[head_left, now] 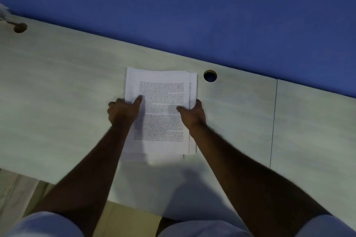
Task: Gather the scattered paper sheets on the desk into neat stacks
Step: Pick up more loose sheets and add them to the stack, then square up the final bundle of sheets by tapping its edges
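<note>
A stack of printed paper sheets (pixel 161 90) lies in the middle of the pale desk (pixel 57 82), its edges slightly uneven on the right and at the bottom. My left hand (pixel 123 110) grips the stack's left edge, thumb on top of the page, fingers curled at the side. On the right edge, my right hand (pixel 192 112) holds the stack the same way, with its thumb lying across the printed text. Both forearms reach in from the bottom of the view.
A blue partition wall (pixel 192 15) runs along the desk's far edge. One round cable hole (pixel 210 75) sits just right of the stack, another (pixel 20 27) at the far left. A seam (pixel 273 121) divides the desk on the right.
</note>
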